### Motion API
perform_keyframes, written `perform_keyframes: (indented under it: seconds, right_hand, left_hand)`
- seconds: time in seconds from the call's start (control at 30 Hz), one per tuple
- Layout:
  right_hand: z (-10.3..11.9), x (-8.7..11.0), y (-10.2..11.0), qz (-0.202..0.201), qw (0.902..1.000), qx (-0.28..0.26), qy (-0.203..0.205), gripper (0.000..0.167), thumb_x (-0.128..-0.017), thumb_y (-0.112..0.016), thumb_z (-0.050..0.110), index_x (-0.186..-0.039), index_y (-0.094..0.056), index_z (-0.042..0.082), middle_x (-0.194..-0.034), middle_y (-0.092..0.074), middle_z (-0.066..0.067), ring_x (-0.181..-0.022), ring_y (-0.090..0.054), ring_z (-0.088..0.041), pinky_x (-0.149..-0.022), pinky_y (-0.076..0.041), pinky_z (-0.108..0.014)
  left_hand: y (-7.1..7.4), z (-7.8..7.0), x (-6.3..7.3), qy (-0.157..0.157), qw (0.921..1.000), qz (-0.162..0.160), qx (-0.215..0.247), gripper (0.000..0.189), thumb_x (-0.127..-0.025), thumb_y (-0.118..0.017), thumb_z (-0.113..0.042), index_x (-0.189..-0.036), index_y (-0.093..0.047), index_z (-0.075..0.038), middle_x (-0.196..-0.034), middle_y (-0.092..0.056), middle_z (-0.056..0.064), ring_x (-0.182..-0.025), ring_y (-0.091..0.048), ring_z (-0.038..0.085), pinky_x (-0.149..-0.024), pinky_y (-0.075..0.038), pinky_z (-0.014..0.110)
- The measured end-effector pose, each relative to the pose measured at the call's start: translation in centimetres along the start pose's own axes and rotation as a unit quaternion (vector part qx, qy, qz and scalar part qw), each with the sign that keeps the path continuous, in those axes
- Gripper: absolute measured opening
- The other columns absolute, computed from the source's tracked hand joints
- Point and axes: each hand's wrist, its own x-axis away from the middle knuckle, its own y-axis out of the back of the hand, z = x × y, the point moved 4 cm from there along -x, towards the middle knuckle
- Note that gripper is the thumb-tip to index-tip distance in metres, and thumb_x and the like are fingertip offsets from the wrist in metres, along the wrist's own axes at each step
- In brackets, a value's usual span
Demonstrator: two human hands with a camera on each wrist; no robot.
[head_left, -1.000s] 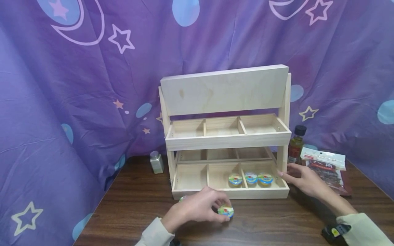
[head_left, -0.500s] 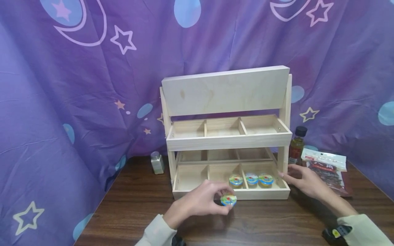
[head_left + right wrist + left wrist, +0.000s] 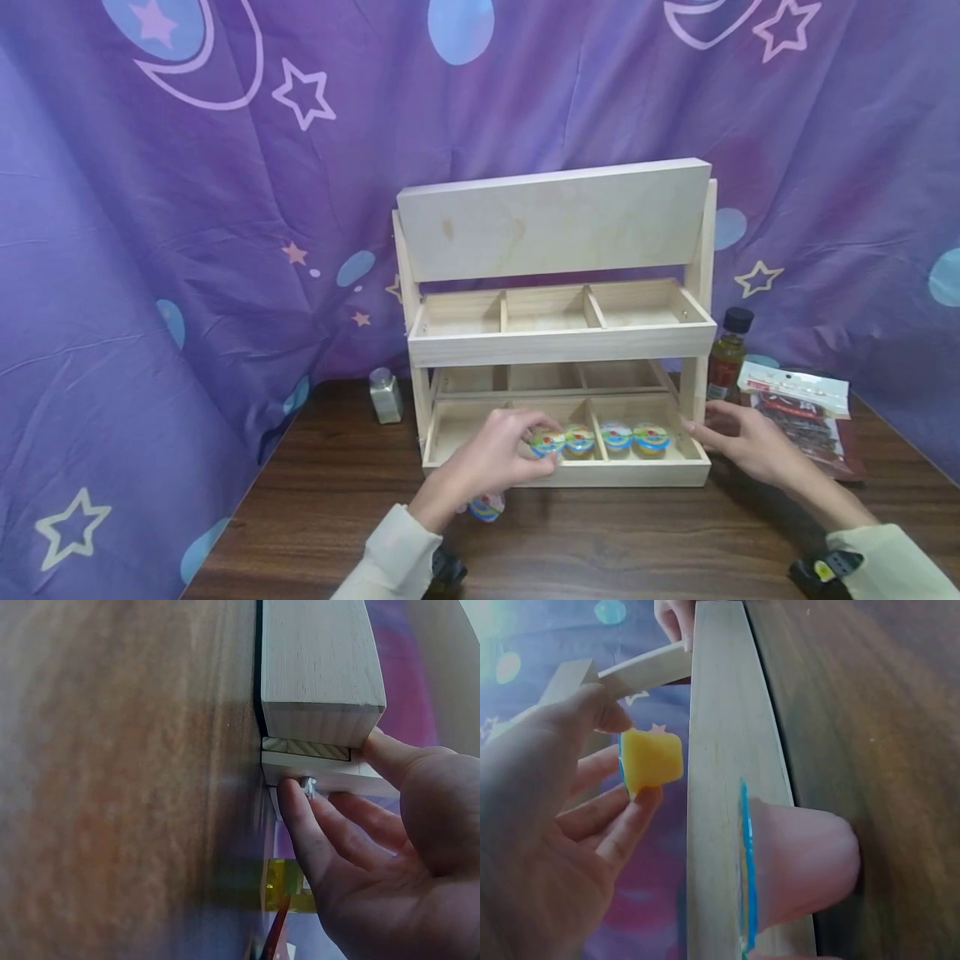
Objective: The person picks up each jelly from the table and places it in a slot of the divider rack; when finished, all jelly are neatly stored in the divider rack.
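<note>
In the head view my left hand (image 3: 498, 454) pinches a jelly cup (image 3: 547, 442) at the middle compartment of the wooden rack's (image 3: 562, 475) lower tray. The left wrist view shows this held cup's yellow body (image 3: 654, 759) between thumb and fingers. Beside it in that compartment sits another jelly cup (image 3: 579, 440); two more, one (image 3: 617, 437) left of the other (image 3: 651, 438), are in the right compartment. My right hand (image 3: 753, 443) grips the rack's right side, its thumb at the tray corner and fingers against the outer face, near a bolt (image 3: 308, 786).
On the table, in front of the rack, a pink jelly cup (image 3: 802, 859) is partly hidden by my left arm in the head view. A glass shaker (image 3: 386, 396) stands left; an oil bottle (image 3: 726, 358) and a spice bag (image 3: 798, 417) lie to the right.
My left hand has lifted the jelly cup from the table up and forward to the lower tray's middle compartment. My right hand stays on the rack's side.
</note>
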Motion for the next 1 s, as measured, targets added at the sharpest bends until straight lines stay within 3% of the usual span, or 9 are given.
perform_keyframes:
  seconds: [0.3,0.5,0.63,0.8,0.93,1.0]
  right_hand:
    - [0.4,0.0,0.1,-0.007,0.9999,0.011,0.008,0.057,-0.105,-0.072,0.040,-0.131,-0.067,-0.010,-0.116,-0.079,-0.028,-0.108,-0.077,-0.042,-0.086,-0.064,-0.043]
    - [0.5,0.1,0.1,-0.010,0.9998,0.013,0.010,0.057,-0.104,-0.072,0.039,-0.132,-0.067,-0.010,-0.117,-0.079,-0.028,-0.108,-0.078,-0.042,-0.086,-0.064,-0.041]
    - [0.4,0.1,0.2,-0.009,0.9998,0.012,0.011,0.055,-0.105,-0.072,0.039,-0.131,-0.068,-0.009,-0.116,-0.079,-0.028,-0.108,-0.078,-0.043,-0.088,-0.065,-0.047]
    - [0.4,0.1,0.0,-0.007,0.9999,0.011,0.011,0.053,-0.105,-0.072,0.039,-0.129,-0.069,-0.008,-0.116,-0.080,-0.026,-0.108,-0.078,-0.041,-0.087,-0.064,-0.041]
    - [0.4,0.1,0.1,-0.006,0.9999,0.009,0.009,0.056,-0.105,-0.072,0.039,-0.131,-0.068,-0.009,-0.117,-0.079,-0.028,-0.109,-0.077,-0.043,-0.089,-0.065,-0.050]
    - [0.5,0.1,0.2,-0.005,0.9999,0.008,0.006,0.058,-0.105,-0.072,0.040,-0.133,-0.066,-0.011,-0.117,-0.078,-0.030,-0.109,-0.077,-0.045,-0.092,-0.064,-0.057]
  left_hand:
    - [-0.5,1.8,-0.9,0.045,0.9989,0.014,0.010,0.040,-0.093,-0.080,-0.017,-0.131,-0.074,-0.008,-0.127,-0.080,0.007,-0.112,-0.078,0.019,-0.096,-0.064,0.025]
    - [-0.7,2.9,-1.3,0.063,0.9975,0.031,-0.010,0.039,-0.092,-0.084,-0.020,-0.129,-0.076,-0.012,-0.123,-0.081,0.004,-0.107,-0.077,0.013,-0.097,-0.064,0.030]
    - [-0.9,3.2,-1.9,0.061,0.9964,0.046,-0.035,0.040,-0.091,-0.086,-0.023,-0.129,-0.077,-0.013,-0.120,-0.082,0.001,-0.078,-0.069,0.005,-0.088,-0.062,0.022]
    - [-1.1,3.3,-2.5,0.071,0.9945,0.070,-0.033,0.042,-0.089,-0.087,-0.021,-0.128,-0.077,-0.012,-0.114,-0.081,0.000,-0.061,-0.053,0.001,-0.073,-0.056,0.016]
    - [-1.0,3.8,-2.5,0.103,0.9904,0.089,-0.022,0.040,-0.090,-0.088,-0.024,-0.128,-0.077,-0.015,-0.118,-0.080,-0.002,-0.083,-0.063,0.008,-0.083,-0.057,0.023]
    - [-1.0,4.0,-2.5,0.111,0.9888,0.096,-0.024,0.039,-0.091,-0.087,-0.027,-0.128,-0.077,-0.017,-0.123,-0.080,-0.004,-0.101,-0.066,0.012,-0.094,-0.058,0.029]
